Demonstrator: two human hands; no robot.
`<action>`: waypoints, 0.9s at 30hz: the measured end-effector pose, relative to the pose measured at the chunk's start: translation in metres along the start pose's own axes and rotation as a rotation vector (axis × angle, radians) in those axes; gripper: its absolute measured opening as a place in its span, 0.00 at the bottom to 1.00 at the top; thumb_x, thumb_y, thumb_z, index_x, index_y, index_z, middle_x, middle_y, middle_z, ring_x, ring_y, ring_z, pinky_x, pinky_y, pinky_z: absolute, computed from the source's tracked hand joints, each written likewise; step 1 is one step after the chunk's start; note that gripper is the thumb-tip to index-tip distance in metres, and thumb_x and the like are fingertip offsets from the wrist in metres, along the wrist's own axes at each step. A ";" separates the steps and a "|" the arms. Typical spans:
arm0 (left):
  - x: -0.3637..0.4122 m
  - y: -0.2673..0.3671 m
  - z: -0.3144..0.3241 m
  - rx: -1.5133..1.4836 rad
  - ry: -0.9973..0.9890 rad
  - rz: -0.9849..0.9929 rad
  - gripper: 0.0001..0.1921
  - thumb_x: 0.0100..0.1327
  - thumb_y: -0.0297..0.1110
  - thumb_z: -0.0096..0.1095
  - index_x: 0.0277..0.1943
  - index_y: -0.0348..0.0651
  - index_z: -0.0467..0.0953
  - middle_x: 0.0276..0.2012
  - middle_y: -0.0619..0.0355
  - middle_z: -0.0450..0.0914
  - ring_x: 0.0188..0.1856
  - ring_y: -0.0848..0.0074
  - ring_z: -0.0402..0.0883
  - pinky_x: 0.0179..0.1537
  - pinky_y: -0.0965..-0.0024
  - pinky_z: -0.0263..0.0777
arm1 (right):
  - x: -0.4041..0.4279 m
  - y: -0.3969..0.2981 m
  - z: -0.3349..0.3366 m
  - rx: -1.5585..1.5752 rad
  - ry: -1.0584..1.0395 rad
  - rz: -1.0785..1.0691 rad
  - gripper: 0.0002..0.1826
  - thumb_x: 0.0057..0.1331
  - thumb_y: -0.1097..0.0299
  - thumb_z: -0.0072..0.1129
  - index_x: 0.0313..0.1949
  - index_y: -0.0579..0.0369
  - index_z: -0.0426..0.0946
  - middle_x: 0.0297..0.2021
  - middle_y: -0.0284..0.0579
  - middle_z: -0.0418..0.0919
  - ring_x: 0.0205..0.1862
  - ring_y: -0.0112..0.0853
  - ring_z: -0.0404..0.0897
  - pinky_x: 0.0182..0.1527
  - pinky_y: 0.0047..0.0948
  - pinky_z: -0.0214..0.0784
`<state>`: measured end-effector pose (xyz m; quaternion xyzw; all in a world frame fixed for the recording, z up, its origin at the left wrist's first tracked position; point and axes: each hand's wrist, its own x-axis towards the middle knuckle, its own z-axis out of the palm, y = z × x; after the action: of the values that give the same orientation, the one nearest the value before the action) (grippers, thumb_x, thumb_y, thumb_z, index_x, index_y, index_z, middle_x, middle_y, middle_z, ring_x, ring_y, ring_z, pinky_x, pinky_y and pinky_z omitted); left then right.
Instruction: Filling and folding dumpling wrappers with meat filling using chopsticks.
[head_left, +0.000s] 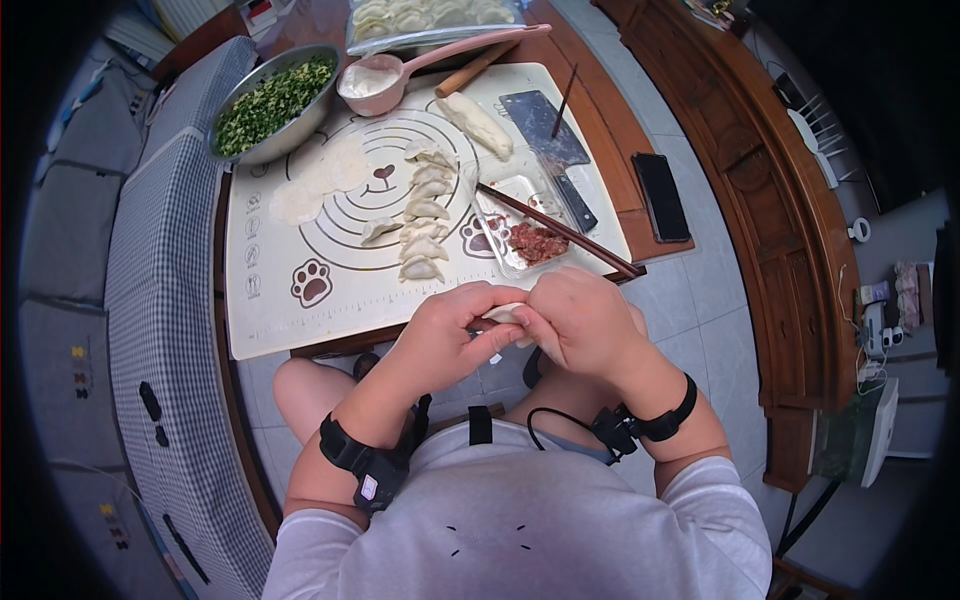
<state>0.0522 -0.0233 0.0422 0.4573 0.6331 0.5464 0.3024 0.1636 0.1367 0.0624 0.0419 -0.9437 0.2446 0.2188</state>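
My left hand (454, 322) and my right hand (589, 322) meet just past the near edge of the mat. Between their thumbs and fingers both pinch a small dumpling (504, 313), partly covered by the fingers. Past the hands lies a clear plastic tray (514, 187) holding some minced meat (538, 244). A pair of dark chopsticks (559, 229) rests across it. Folded dumplings (424, 232) form a row on the white printed mat (251, 322), with one dumpling (381, 230) set apart on the left. Flat dough wrappers (322, 176) overlap further left.
A steel bowl (225, 156) of chopped greens stands back left. Beside it are a pink scoop (375, 97) with white powder, a rolling pin (476, 69) and a dough roll (476, 126). A cleaver (544, 124) lies right, near a phone (660, 196). More dumplings (435, 13) sit behind.
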 end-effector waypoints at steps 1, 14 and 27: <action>0.000 0.001 -0.002 0.000 0.000 0.001 0.16 0.61 0.27 0.63 0.52 0.35 0.74 0.37 0.58 0.80 0.37 0.84 0.78 0.38 0.79 0.74 | -0.001 0.000 0.001 0.014 -0.046 -0.011 0.13 0.58 0.59 0.60 0.24 0.53 0.70 0.21 0.42 0.72 0.26 0.40 0.74 0.27 0.37 0.66; -0.006 -0.001 -0.021 0.018 -0.477 -0.156 0.10 0.63 0.34 0.61 0.43 0.39 0.76 0.27 0.61 0.75 0.29 0.81 0.72 0.32 0.75 0.68 | -0.001 -0.007 -0.005 0.197 -0.508 0.136 0.16 0.62 0.56 0.52 0.23 0.53 0.74 0.19 0.47 0.75 0.23 0.49 0.74 0.27 0.44 0.65; -0.003 -0.013 -0.012 -0.582 -0.182 -0.258 0.13 0.65 0.24 0.56 0.52 0.35 0.70 0.40 0.61 0.77 0.40 0.84 0.76 0.43 0.80 0.70 | -0.005 0.000 0.010 0.283 -0.169 0.090 0.15 0.62 0.57 0.57 0.24 0.54 0.70 0.20 0.45 0.72 0.26 0.45 0.74 0.28 0.41 0.65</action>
<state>0.0395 -0.0310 0.0321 0.3146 0.4734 0.6183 0.5427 0.1641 0.1314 0.0525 0.0504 -0.9157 0.3804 0.1194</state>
